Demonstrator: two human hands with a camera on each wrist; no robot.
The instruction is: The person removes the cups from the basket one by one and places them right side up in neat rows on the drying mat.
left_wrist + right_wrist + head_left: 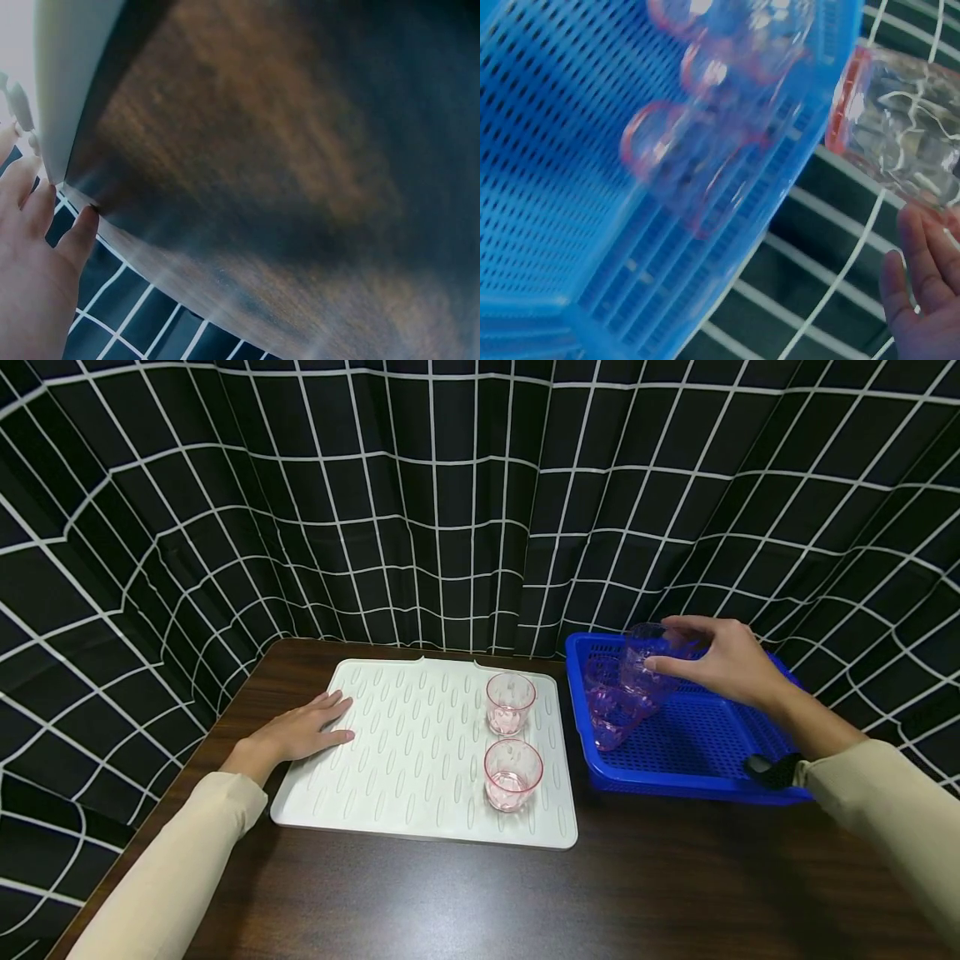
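Note:
My right hand grips a clear pink glass between thumb and fingers over the back left of the blue basket. In the right wrist view that glass shows its pink rim beside the basket wall, with the fingers at its other end. More pink-tinted glasses lie on their sides along one side of the basket. My left hand rests with fingers spread on the left edge of the white ribbed drying mat. Two pink-rimmed glasses stand upright on the mat's right part, one behind the other.
Mat and basket sit side by side on a dark wooden table. A black curtain with white grid lines hangs close behind and along the left side. A black strap is on the right wrist, over the basket's front right corner.

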